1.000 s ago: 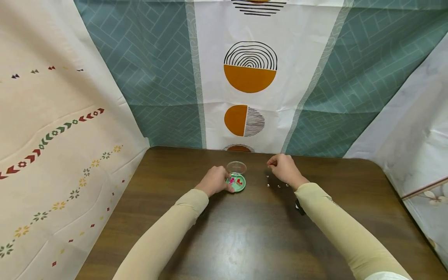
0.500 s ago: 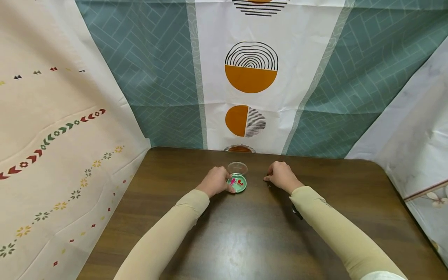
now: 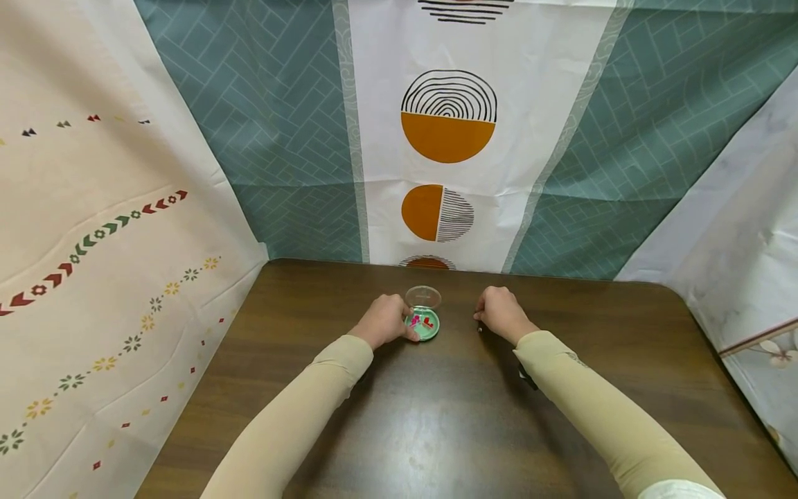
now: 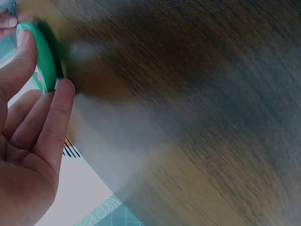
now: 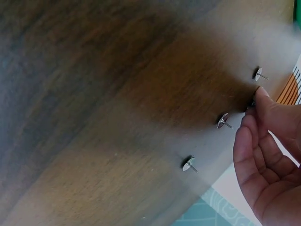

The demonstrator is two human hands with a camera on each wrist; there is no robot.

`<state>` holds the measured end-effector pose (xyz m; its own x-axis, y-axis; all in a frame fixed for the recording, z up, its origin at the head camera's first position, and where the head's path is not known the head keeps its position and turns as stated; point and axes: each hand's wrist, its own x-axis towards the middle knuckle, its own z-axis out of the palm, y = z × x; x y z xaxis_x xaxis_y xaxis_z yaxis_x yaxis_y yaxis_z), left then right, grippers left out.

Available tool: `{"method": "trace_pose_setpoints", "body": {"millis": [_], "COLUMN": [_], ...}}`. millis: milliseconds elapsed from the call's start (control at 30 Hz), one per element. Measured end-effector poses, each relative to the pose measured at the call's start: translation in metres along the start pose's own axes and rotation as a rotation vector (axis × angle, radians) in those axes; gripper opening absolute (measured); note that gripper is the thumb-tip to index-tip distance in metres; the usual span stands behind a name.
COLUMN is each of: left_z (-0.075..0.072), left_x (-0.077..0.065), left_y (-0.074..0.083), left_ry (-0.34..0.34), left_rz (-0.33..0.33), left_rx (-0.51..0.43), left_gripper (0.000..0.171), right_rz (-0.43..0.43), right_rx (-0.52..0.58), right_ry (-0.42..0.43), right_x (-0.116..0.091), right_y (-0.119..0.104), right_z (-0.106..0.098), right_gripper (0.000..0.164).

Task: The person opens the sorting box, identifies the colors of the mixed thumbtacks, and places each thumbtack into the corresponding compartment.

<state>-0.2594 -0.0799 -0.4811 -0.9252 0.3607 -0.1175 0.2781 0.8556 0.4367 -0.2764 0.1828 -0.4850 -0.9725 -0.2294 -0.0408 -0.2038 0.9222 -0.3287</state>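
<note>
My left hand (image 3: 386,320) grips the left side of a small round green case (image 3: 427,335), thumb on the near rim and fingers behind. Its clear lid (image 3: 423,297) stands raised, and red and pink pieces lie inside. In the left wrist view the case (image 4: 45,59) appears edge-on between thumb and fingers. My right hand (image 3: 502,315) is lowered to the table right of the case. In the right wrist view its thumb and forefinger pinch a thumbtack, mostly hidden by the fingertips. Near them lie three thumbtacks, pins up: one close (image 5: 258,74), a middle one (image 5: 223,121) and a farther one (image 5: 189,164).
The brown wooden table (image 3: 399,416) spreads in front of both arms. A patterned cloth (image 3: 299,138) hangs along its back edge. Light cloths hang at the left (image 3: 125,277) and the right (image 3: 742,242).
My right hand has come down from above the thumbtacks to the tabletop, and its thumb and forefinger have closed on one. My left hand stays on the case.
</note>
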Motion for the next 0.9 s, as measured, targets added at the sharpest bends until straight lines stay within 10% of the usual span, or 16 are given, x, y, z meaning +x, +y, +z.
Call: {"method": "trace_pose_setpoints", "body": {"millis": [900], "left_z": [0.000], "left_x": [-0.001], "left_y": [0.002], "left_ry": [-0.012], "left_rz": [-0.028], "left_rx": [-0.013], "left_gripper": [0.059], "right_rz": [-0.055], "right_rx": [0.351], "right_ry": [0.013], "right_x": [-0.007], "right_y": [-0.007], "right_z": [-0.006], "right_gripper": [0.014]}}
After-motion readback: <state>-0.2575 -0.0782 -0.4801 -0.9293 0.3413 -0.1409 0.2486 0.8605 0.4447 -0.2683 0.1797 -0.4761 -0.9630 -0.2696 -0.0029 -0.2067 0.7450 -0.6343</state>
